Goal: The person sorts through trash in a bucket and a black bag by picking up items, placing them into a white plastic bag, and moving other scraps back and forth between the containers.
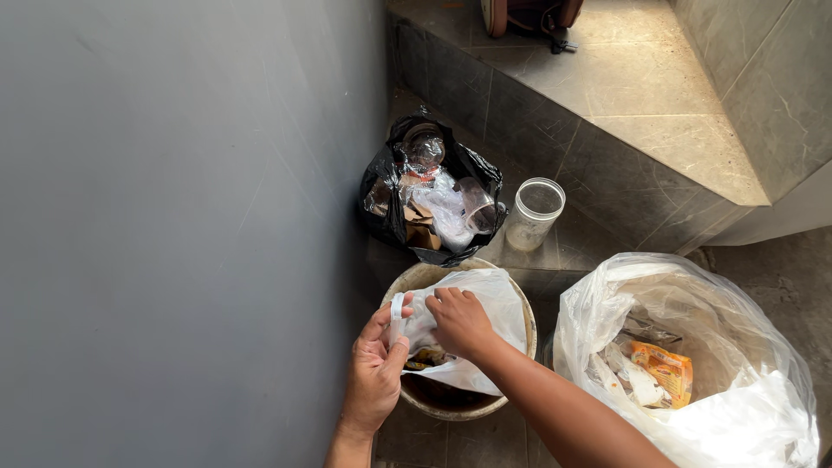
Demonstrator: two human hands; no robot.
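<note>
A: What are the hands doing over that round bucket?

B: Both are working on the white plastic bag that is sitting in the bucket's mouth. The left hand is pinching a loop of the bag's handle at the bucket's near-left rim, thumb and fingers clamped on the plastic. The right hand is reaching in from the near-right side, fingers curled down and gripping the bag's bunched edge just beside the left hand. The two hands are lying close together, though not touching.

A: Is anything showing inside the bag?

B: Some dark scraps are peeking out of its opening, below the right hand; I cannot tell what they are.

A: And around the bucket?

B: Beyond it, against the grey wall, a black rubbish bag is standing open, holding crumpled clear plastic, a clear bottle and bits of brown card. Just right of that bag, still beyond the bucket, a clear plastic jar is standing upright with no lid. To the bucket's right, almost touching it, a large white bag is gaping open with an orange packet and pale wrappers lying inside. Farther off, past the jar, a tiled step is catching sunlight.
</note>
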